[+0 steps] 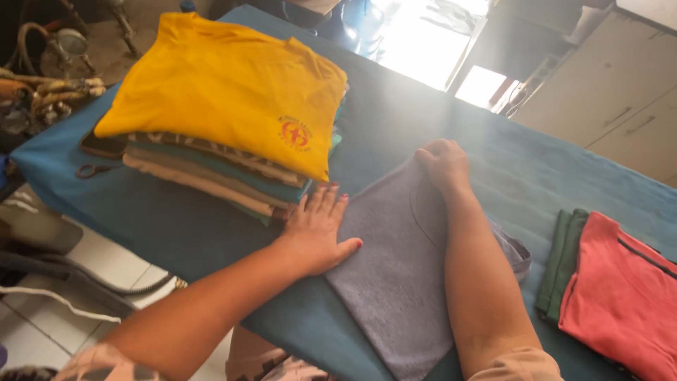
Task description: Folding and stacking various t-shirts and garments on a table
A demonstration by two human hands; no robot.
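A folded grey garment lies on the blue-covered table in front of me. My left hand rests flat with fingers spread on the garment's left edge, right beside a stack of folded clothes. My right hand presses the garment's far corner, fingers curled down onto the cloth, with my forearm lying along the fabric. The stack holds several folded garments and is topped by a yellow shirt with a small red emblem.
A red folded shirt on a green one lies at the table's right. Scissors sit by the stack's left end. Hoses and tools stand at far left, pale cabinets at far right, tiled floor below.
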